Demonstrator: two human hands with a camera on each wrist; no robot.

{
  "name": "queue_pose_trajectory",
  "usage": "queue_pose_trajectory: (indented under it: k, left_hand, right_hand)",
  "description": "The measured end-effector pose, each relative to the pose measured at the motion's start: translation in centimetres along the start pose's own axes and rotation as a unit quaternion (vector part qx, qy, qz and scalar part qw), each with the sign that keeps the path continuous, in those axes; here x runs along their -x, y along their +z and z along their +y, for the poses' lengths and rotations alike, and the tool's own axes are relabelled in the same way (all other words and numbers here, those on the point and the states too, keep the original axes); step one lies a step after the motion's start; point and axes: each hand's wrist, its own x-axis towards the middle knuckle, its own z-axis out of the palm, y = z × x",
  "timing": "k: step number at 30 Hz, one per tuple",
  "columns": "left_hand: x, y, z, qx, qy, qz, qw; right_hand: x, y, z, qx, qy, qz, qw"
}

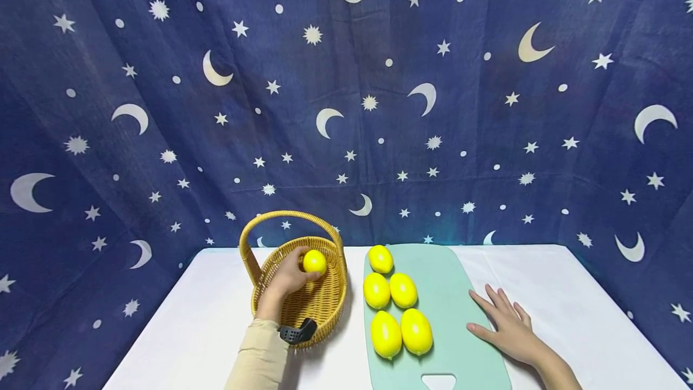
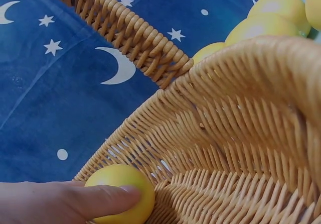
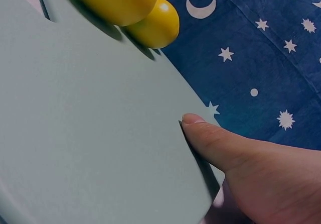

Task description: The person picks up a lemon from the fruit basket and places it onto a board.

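My left hand (image 1: 290, 274) reaches into the wicker basket (image 1: 340, 312) and grips a yellow lemon (image 1: 314, 262) between thumb and fingers. In the left wrist view the thumb lies across that lemon (image 2: 143, 201), beside the woven wall (image 2: 241, 113). Several more lemons (image 1: 403, 290) lie in a loose group on the left half of the pale green cutting board (image 1: 449, 281). My right hand (image 1: 509, 328) is spread at the board's right edge, holding nothing. Its thumb (image 3: 200, 128) shows over that edge in the right wrist view.
The basket's tall arched handle (image 1: 292, 214) rises over its opening. A white cloth (image 1: 189, 318) covers the table, and a dark blue curtain (image 1: 390, 77) with moons and stars hangs behind it. A cutout (image 1: 439, 381) pierces the board's near end.
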Motion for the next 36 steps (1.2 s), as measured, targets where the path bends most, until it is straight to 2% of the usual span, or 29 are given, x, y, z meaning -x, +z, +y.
queue_pose_trajectory:
  k: [14, 24, 32, 36]
  left_hand:
    - [0.1, -0.1, 0.0, 0.011, 0.017, -0.003, 0.9998]
    - [0.5, -0.3, 0.1, -0.014, 0.030, -0.004, 0.9994]
    - [1.0, -0.5, 0.6, 0.008, 0.019, -0.002, 0.9998]
    - [1.5, -0.8, 0.8, 0.003, 0.039, 0.003, 0.9992]
  right_hand:
    - [0.0, -0.1, -0.1, -0.003, -0.004, 0.008, 1.0000]
    - [0.2, 0.0, -0.3, -0.001, -0.007, 0.010, 0.9999]
    - [0.3, -0.1, -0.3, -0.008, -0.005, 0.006, 0.9999]
    - [0.2, -0.2, -0.3, -0.007, -0.003, 0.006, 1.0000]
